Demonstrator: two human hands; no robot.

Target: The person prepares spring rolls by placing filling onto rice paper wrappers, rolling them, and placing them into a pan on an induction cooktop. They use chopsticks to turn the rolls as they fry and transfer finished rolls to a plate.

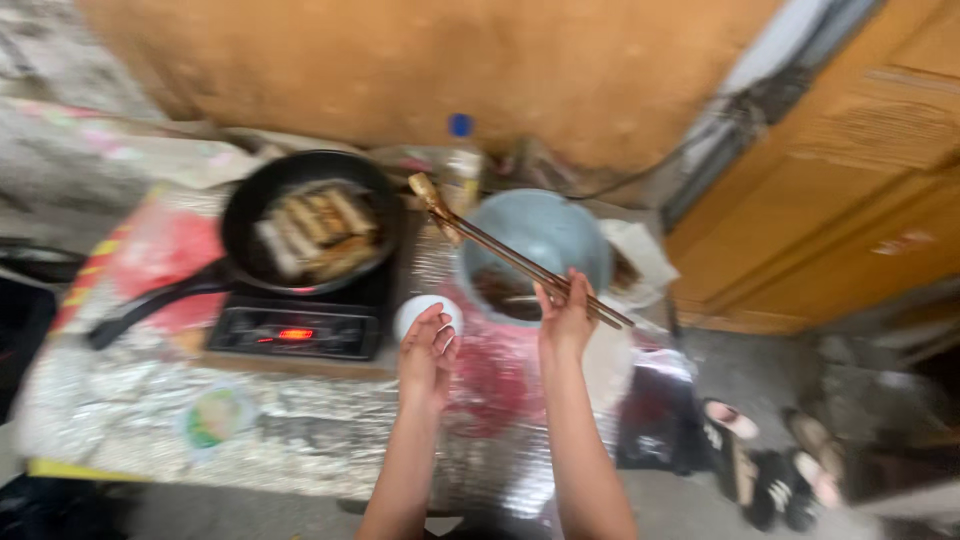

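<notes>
1. While the right hand (566, 318) pinches a pair of wooden chopsticks (520, 262), their tips carry a small browned piece of food (424, 188) between the frying pan and the basin
2. The left hand (428, 352) is curled around a small white bowl (424, 312), just in front of the induction cooker (300, 322); what the bowl holds is hidden
3. The black frying pan (305, 225) sits on the cooker and holds several pale, browned rolls side by side
4. The pale blue basin (535, 245) holds something dark at its bottom, too blurred to name
5. A clear bottle with a blue cap (461, 165) stands behind the pan, near the wall
6. A round green-and-white lid or packet (213, 418) lies on the foil-covered table (300, 440)
</notes>
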